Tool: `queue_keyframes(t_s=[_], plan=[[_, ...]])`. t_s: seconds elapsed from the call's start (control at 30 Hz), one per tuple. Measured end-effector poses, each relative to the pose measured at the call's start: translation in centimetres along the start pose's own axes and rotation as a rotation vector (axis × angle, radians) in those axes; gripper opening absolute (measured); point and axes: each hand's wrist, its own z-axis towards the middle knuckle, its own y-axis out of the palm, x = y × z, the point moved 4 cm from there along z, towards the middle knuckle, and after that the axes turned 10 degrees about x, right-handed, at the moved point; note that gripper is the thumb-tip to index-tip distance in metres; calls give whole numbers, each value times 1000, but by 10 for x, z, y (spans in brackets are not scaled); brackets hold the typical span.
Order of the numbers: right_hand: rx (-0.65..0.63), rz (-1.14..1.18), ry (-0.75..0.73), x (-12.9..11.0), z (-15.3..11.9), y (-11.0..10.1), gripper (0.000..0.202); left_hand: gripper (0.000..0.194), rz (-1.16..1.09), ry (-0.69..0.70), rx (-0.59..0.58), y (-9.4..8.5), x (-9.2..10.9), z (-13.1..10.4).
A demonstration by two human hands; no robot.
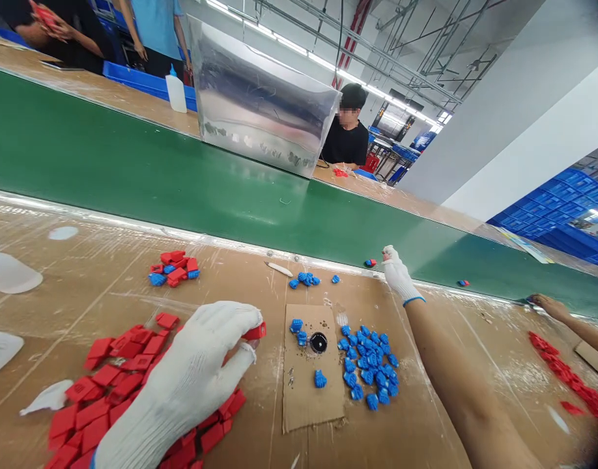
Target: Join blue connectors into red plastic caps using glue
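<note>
Red pieces heap at lower left beneath the left hand, its fingers clamped on a red block at their tips. Right of centre lie blue pieces; above, a red-and-blue piece sits just beside the right hand, whose fingers' state I cannot tell.

Belt: I have it running across, behind my near surface.
Cardboard sheet: on that surface, between the block heap at left and the loose-piece heap at right.
Dish: on the sheet.
Mixed pile: I see it behind the block heap, before the belt.
</note>
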Motion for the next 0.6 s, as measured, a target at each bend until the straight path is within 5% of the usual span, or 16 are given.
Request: queue_keyframes(t_s=[0.13, 0.27, 0.33, 0.43, 0.6], plan=[[21, -95, 110, -15, -45, -51, 45, 25, -20, 16, 4, -1, 5, 0], [-219, -59, 58, -81, -114, -73, 23, 20, -79, 41, 5, 3, 18, 0], [-438, -57, -86, -122, -146, -67, 12, 19, -111, 45, -2, 6, 24, -1], [-610, -158, -289, -163, -174, -52, 23, 18, -141, 39, -36, 13, 29, -2], [-699, -349, -324, -177, -188, -31, 19, 21, -145, 18, -93, 21, 27, -3]])
